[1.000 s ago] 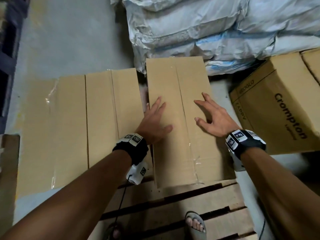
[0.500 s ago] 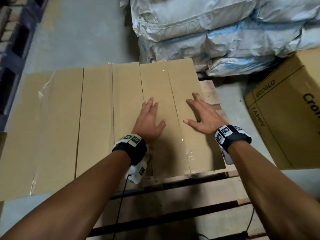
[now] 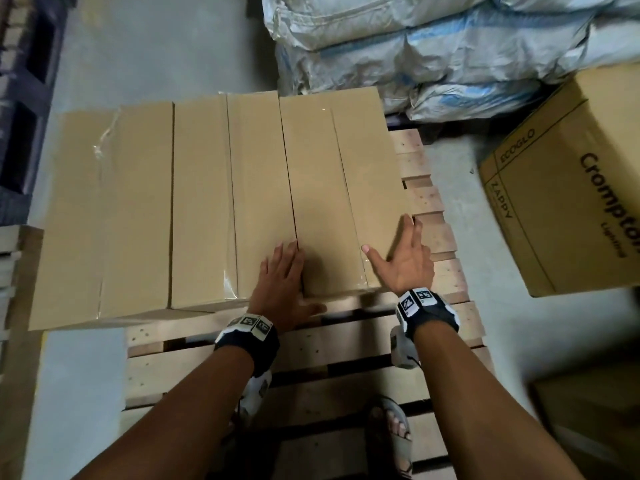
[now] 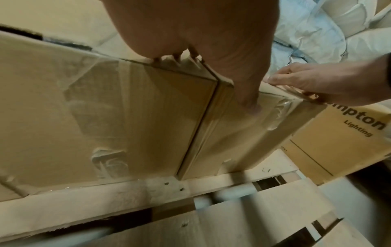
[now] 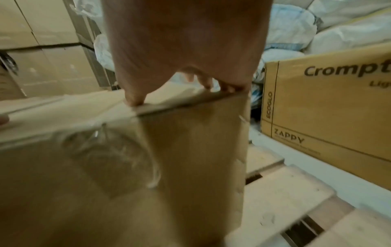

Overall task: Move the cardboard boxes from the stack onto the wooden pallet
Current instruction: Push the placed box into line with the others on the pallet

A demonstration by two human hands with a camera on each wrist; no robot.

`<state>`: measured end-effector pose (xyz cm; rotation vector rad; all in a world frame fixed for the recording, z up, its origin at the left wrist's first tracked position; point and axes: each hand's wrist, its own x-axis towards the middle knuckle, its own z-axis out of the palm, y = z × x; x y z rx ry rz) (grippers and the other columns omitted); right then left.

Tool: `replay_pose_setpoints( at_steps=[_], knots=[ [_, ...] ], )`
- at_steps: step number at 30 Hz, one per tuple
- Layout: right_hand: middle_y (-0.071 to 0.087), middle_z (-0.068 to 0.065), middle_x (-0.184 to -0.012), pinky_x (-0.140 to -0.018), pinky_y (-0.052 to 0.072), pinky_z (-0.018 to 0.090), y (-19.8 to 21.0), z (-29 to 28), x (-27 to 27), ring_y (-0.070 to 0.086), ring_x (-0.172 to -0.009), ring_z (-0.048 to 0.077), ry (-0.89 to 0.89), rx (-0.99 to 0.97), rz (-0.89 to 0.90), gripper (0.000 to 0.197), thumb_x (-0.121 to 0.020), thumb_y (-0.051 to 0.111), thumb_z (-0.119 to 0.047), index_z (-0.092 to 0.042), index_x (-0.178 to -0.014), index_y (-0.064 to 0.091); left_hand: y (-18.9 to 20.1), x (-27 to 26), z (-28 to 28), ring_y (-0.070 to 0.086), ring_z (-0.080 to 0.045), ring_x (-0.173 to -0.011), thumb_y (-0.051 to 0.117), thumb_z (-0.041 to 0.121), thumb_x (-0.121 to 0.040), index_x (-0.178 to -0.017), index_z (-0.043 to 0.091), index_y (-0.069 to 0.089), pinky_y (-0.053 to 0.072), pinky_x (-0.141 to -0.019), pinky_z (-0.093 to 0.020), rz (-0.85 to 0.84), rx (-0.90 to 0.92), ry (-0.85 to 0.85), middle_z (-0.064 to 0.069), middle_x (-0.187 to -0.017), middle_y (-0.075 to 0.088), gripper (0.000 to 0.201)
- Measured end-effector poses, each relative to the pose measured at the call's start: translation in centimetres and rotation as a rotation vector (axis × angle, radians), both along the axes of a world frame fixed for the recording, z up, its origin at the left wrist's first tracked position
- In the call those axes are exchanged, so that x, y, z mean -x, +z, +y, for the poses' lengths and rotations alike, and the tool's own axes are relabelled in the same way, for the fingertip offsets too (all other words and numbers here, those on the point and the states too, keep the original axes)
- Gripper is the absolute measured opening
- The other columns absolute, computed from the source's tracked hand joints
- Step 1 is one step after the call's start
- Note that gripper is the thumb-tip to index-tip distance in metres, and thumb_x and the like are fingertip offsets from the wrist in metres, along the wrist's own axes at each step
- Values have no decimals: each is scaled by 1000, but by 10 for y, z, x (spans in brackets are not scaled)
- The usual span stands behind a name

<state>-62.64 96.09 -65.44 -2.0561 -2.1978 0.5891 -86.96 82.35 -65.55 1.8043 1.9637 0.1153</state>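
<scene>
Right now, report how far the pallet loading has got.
Done: three plain boxes sit side by side on the wooden pallet. In hand: left hand and right hand lie flat on the rightmost one. Left: the printed box on the floor, perhaps more.

Dim, flat indoor light, no clear source; soft shadows under both forearms on the wooden pallet (image 3: 346, 341) and a dark patch on the cardboard box (image 3: 332, 188) between the hands. Head view is fairly sharp mid-frame, smeared and bent at the edges, worst lower right. Both wrist views are soft with motion blur, palms out of focus, faint glare on the clear tape (image 4: 279, 115).
</scene>
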Motion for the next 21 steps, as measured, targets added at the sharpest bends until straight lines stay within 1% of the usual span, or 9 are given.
replay_pose_setpoints(
  at_steps=[3, 6, 9, 13, 15, 17, 21],
  knots=[
    [12, 12, -174, -99, 47, 55, -7, -10, -4, 56, -120, 49, 15, -49, -62, 107, -84, 38, -93, -24, -163, 14, -6, 3, -6, 1, -34, -161, 67, 66, -82, -166, 11, 15, 14, -127, -60, 14, -35, -11, -8, -175, 5, 113],
    [11, 15, -174, -96, 47, 54, -8, -7, -5, 55, -115, 49, 66, -79, -86, 100, -88, 36, -90, -26, -162, 19, -12, 11, -4, 7, -33, -161, 75, 56, -85, -165, 12, 21, 16, -127, -58, 2, -69, -18, -6, -174, 12, 106],
    [12, 19, -172, -98, 45, 54, -10, -6, -3, 54, -112, 50, 107, -104, -106, 95, -91, 35, -87, -25, -162, 22, -12, 13, -1, 6, -31, -161, 76, 53, -87, -166, 14, 19, 12, -128, -53, 29, -56, -37, -4, -175, 10, 104],
    [13, 19, -172, -103, 43, 55, -10, -2, -2, 52, -115, 52, 118, -111, -81, 92, -94, 36, -84, -23, -162, 25, -12, 12, 2, 1, -26, -162, 73, 44, -92, -166, 17, 14, 8, -131, -49, 29, -33, -24, -2, -175, 5, 99],
    [12, 18, -173, -104, 43, 55, -9, -1, -1, 52, -117, 52, 114, -117, -72, 91, -94, 35, -84, -23, -161, 26, -14, 12, 1, 0, -24, -162, 74, 40, -93, -167, 18, 13, 6, -130, -47, 16, -35, -14, 0, -175, 4, 98],
    [12, 16, -173, -104, 42, 55, -11, 1, -1, 51, -118, 51, 116, -125, -71, 91, -94, 35, -84, -22, -161, 27, -16, 12, 1, 1, -24, -162, 74, 38, -93, -167, 18, 14, 6, -131, -47, 13, -44, -8, 0, -175, 5, 97],
    [10, 6, -175, -110, 37, 56, -16, 3, -1, 50, -122, 51, 139, -129, -81, 91, -95, 31, -85, -23, -162, 27, -13, 10, 4, 0, -24, -162, 72, 36, -95, -167, 17, 14, 3, -130, -45, 18, -32, -7, 0, -175, 5, 94]
  ],
)
